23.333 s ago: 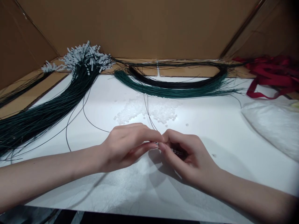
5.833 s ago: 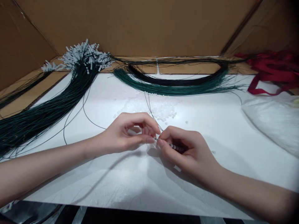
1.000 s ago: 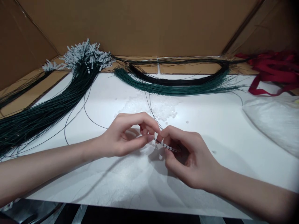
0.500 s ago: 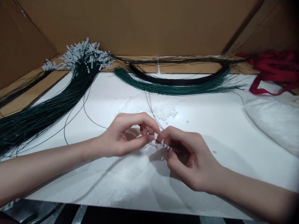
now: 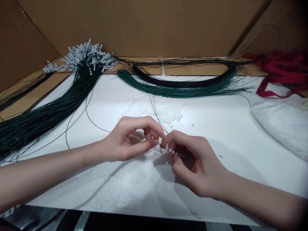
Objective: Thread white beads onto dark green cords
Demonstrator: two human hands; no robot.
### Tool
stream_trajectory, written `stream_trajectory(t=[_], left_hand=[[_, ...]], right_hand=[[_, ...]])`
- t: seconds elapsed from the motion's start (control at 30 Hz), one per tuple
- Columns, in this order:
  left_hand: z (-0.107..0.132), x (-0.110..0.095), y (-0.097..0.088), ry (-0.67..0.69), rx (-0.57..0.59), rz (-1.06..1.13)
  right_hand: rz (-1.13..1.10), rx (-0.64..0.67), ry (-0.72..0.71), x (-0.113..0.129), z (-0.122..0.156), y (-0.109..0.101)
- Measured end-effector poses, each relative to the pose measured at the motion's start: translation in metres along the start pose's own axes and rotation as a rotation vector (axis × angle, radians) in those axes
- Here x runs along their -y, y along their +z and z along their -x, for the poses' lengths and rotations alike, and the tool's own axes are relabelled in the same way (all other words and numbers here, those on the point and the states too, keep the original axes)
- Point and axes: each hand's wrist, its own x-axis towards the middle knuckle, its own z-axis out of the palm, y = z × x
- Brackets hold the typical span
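Between thumb and fingertips, my left hand pinches thin dark wires. My right hand is closed round the beaded end of the same wires, where a short row of small white beads shows between thumb and fingers. The fingertips of both hands nearly meet. Dark wire strands run up and away behind the hands. Behind them a loose heap of white beads lies on the white board.
On the left lies a thick bundle of green wires with white-beaded tips. Black wires and green wires curve along the back. Red ribbon and a clear plastic bag sit at right. Cardboard walls enclose the board.
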Motion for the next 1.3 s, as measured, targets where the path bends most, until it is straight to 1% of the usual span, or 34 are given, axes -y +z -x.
stream_trajectory(t=[0.17, 0.33, 0.53, 1.07, 1.3], left_hand=[[0.0009, -0.0002, 0.0003, 0.001, 0.004, 0.003], [0.0024, 0.0012, 0.0, -0.006, 0.013, 0.005], [0.0021, 0.0002, -0.0002, -0.035, 0.011, 0.005], [0.0014, 0.0028, -0.0002, 0.0, 0.02, 0.016], [0.0022, 0.0005, -0.0002, 0.002, 0.019, 0.015]], right_hand=[[-0.008, 0.011, 0.025, 0.0003, -0.0005, -0.0003], [0.0, 0.016, 0.019, 0.0001, 0.0001, -0.0001], [-0.001, 0.019, 0.034, -0.0003, 0.0004, -0.0008], [-0.03, 0.035, 0.003, -0.0007, 0.002, -0.0005], [-0.058, 0.035, -0.023, -0.002, 0.0014, -0.0008]])
